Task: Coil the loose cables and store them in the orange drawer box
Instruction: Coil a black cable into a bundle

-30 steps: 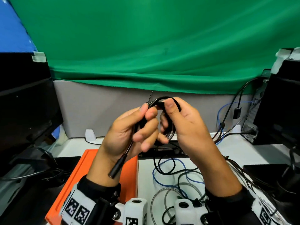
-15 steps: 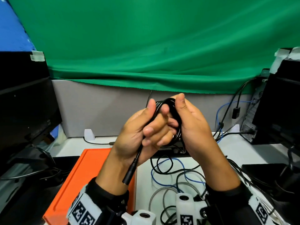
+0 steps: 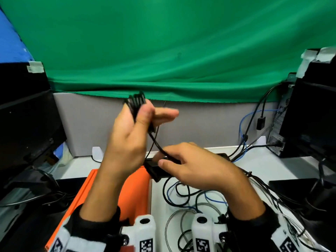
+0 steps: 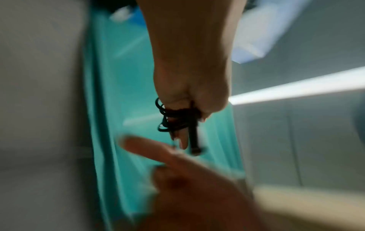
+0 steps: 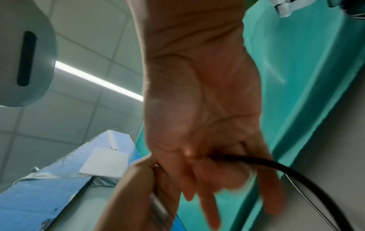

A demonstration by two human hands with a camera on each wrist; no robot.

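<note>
My left hand (image 3: 145, 115) is raised in front of the grey partition, its thumb clamping a coiled black cable (image 3: 136, 103) against the palm while the other fingers stretch right. The left wrist view shows the coil (image 4: 171, 118) bunched at the fingers, with a black plug lying along them. One strand drops from the coil to my right hand (image 3: 167, 160), lower and to the right. There, curled fingers pinch the strand (image 5: 276, 167). The orange drawer box (image 3: 136, 197) lies on the desk under my left forearm.
Loose cables lie tangled on the white desk under my right arm: a blue one (image 3: 171, 191), a silver braided one (image 3: 172, 220), and black ones. A black bar-shaped device (image 3: 154, 171) sits behind the box. Dark monitors (image 3: 27, 124) stand left, a computer tower (image 3: 309, 115) right.
The hands have parted. My left hand rose and moved left with the coil. My right hand let go of the coil and dropped toward the desk, now holding a strand.
</note>
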